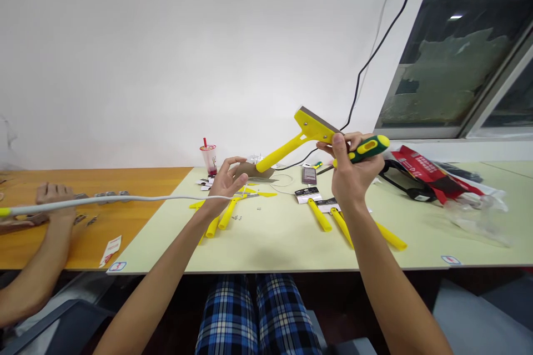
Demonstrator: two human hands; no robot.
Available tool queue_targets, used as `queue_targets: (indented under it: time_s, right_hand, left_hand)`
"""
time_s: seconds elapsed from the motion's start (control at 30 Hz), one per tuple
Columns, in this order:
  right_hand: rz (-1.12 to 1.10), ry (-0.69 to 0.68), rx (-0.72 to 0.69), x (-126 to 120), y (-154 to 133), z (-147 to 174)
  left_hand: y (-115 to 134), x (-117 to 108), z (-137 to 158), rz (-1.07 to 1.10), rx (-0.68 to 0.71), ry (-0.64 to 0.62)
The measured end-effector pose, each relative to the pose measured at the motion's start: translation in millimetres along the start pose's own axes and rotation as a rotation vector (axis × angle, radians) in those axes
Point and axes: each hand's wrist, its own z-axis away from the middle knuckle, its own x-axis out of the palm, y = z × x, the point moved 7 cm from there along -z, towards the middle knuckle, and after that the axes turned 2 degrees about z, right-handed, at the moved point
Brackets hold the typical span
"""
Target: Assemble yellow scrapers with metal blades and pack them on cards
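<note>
right grip (358,169) holds yellow scraper (313,127) and screwdriver (370,147) (left grip (227,183): cannot tell); seemingly positioning, next calling for steady alignment.

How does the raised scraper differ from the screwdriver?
Color: the scraper is mainly yellow; the screwdriver has a green handle with yellow patches.
Shape: the scraper has a long, slim handle and wide head; the screwdriver shows a short, thick grip.
Shared: both are held above the table in the right hand.
</note>
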Motion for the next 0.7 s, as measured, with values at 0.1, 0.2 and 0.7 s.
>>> queue_targets:
  time_s: [0.1,0.2,0.7]
  right_hand:
    - [0.006,0.015,-0.029,-2,-6,6]
    - [0.016,-0.001,-0.049,1,-9,11]
    - [0.032,-0.075,0.092,4,15,29]
  left_hand:
    - [0,7,-2,0.124,0.003,-0.042]
    - [6,13,-4,0.193,0.016,-0.070]
    - [1,20,-17,-0.053,-0.021,-0.122]
